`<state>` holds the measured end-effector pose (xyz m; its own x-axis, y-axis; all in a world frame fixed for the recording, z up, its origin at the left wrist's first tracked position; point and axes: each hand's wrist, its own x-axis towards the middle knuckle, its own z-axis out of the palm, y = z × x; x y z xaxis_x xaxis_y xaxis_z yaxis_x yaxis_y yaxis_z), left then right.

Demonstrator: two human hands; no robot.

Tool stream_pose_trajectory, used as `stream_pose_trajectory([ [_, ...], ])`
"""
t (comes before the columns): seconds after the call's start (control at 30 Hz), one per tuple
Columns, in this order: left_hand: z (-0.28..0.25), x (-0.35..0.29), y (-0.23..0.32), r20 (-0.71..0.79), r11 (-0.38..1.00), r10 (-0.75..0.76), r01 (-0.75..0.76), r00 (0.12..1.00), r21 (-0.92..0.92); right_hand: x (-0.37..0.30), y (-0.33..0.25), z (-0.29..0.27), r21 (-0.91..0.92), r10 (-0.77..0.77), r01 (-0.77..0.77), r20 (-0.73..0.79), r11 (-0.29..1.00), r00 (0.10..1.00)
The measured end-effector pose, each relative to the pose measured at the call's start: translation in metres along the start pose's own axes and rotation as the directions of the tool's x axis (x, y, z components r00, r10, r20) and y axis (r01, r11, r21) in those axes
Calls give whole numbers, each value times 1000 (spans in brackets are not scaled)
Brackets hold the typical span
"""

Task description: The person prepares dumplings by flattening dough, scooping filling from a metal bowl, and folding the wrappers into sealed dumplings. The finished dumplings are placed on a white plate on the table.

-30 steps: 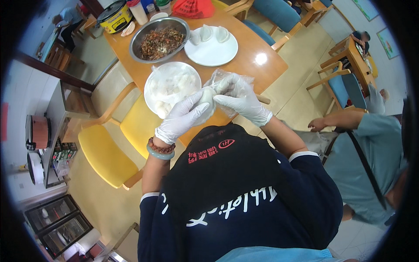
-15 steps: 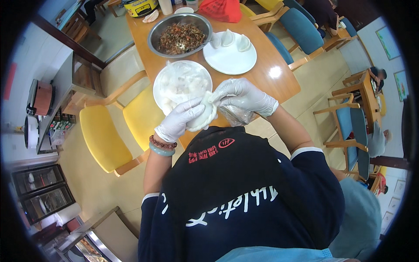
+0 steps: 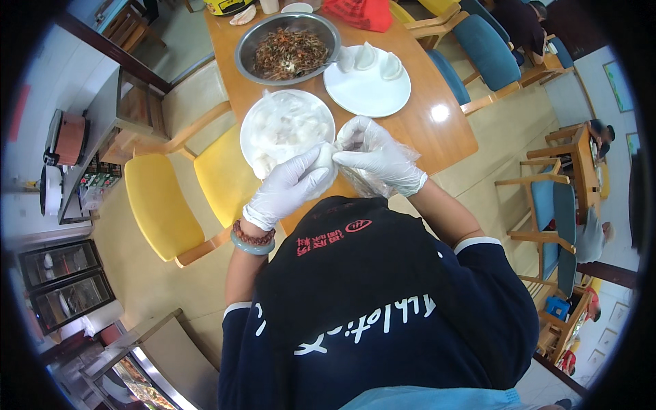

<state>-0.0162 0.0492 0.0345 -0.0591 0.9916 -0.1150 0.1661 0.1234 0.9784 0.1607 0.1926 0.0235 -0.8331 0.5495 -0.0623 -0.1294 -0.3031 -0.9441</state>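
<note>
Dumpling [image 3: 326,154] sits pinched between both my gloved hands, just below the white plate of dough wrappers [image 3: 287,126]. My left hand [image 3: 290,184] curls under it, thumb and fingers pressed on the dough. My right hand [image 3: 379,158] closes on its edge from the other side. Beyond the wrapper plate stands the metal bowl of filling [image 3: 287,46]; beside that, a white plate [image 3: 367,82] bears three finished dumplings.

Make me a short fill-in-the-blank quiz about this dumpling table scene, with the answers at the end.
1. Both hands, the left hand and the right hand, wear white ____.
2. The chopped filling sits in a round ____ bowl.
3. The finished dumplings lie on a white ____.
4. The chair left of the table has a ____ seat.

Missing words: gloves; metal; plate; yellow
</note>
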Motion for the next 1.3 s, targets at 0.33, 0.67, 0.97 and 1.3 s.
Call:
stream_pose_trajectory([
  [0.33,-8,4,-9,109,927,-183,208,977,-311,1,-3,-8,-180,44,-24,108,983,993],
  [0.67,-11,-6,-16,234,799,-46,177,971,-574,5,-9,-14,-302,-62,155,296,941,953],
  [0.97,-8,-11,-3,92,997,-42,48,995,-55,-7,-5,1,-111,91,-76,132,991,987],
  [1.3,-8,-16,-2,121,993,-56,68,991,-99,-5,-8,-1,-258,20,37,214,965,977],
])
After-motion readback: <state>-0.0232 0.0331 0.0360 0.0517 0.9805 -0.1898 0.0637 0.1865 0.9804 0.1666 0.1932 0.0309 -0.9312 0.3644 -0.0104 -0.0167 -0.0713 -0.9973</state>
